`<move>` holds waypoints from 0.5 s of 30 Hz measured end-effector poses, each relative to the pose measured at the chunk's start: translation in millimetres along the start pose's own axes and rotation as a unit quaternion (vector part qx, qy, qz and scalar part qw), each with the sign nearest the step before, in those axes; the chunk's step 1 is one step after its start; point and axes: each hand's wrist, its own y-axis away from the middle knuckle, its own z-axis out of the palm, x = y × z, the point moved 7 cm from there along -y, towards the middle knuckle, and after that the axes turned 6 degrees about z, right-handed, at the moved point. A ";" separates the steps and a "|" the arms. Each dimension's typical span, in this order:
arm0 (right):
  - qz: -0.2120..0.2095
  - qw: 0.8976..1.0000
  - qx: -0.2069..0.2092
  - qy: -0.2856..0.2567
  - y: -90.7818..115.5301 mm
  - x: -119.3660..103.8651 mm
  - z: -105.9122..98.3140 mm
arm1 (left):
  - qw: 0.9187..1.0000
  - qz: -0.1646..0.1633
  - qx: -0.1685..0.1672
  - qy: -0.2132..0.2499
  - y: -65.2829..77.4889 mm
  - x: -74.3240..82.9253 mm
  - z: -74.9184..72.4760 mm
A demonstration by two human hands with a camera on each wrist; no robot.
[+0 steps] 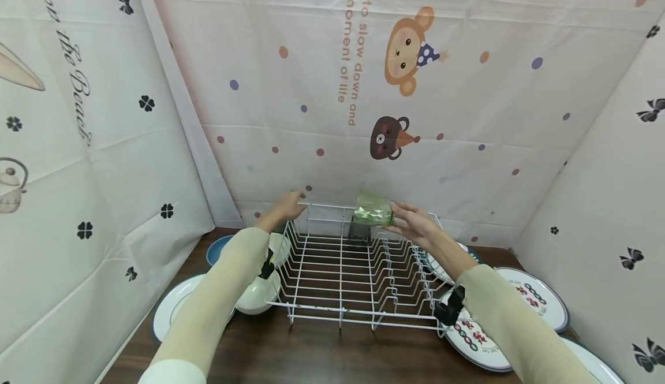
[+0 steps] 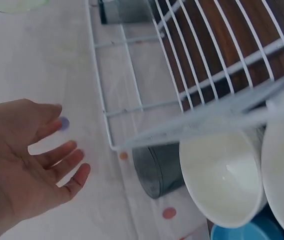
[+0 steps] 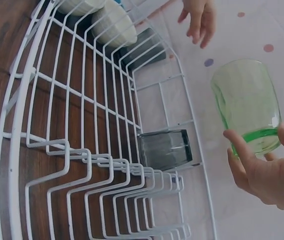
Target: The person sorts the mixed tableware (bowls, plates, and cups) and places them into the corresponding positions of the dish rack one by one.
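My right hand (image 1: 415, 226) grips a clear green drinking glass (image 3: 246, 105) near its base, fingers on one side and thumb on the other. The glass is tilted on its side above the back of a white wire dish rack (image 1: 340, 311). Below it, a grey glass (image 3: 165, 150) sits inside the rack against the back wires. Over the rack's back left corner hovers my left hand (image 2: 37, 160), its fingers loosely bent around nothing. Another dark glass (image 2: 156, 170) stands outside the rack beside that corner.
White bowls (image 1: 258, 294) and a blue bowl (image 1: 217, 250) crowd the rack's left side, with a white plate (image 1: 168, 309) farther left. Several patterned plates (image 1: 540, 297) lie to the right. A printed cloth (image 1: 312, 55) hangs close behind the rack.
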 end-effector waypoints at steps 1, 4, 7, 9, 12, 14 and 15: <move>-0.007 1.000 -0.001 0.015 -0.8 -1.7 2.6 | 0.999 -0.023 -0.014 -0.035 10.1 5.8 -7.4; -0.026 0.998 0.010 0.057 -4.1 -6.2 9.8 | 0.988 -0.097 -0.063 -0.103 45.8 40.8 -31.6; -0.044 0.995 0.027 0.091 -8.2 -9.8 18.6 | 0.974 -0.130 -0.110 -0.150 66.6 53.6 -30.6; -0.051 0.991 0.040 0.116 -10.7 -11.0 24.9 | 0.969 -0.150 -0.124 -0.152 73.9 55.9 -24.7; -0.078 0.979 0.059 0.181 -11.6 -13.3 38.0 | 0.972 -0.155 -0.117 -0.131 79.3 57.1 -16.5; -0.106 0.959 0.074 0.251 -11.8 -15.4 48.4 | 0.972 -0.164 -0.117 -0.122 79.8 54.4 -11.4; -0.125 0.945 0.083 0.291 -11.6 -17.0 54.6 | 0.972 -0.166 -0.121 -0.117 80.0 53.0 -9.2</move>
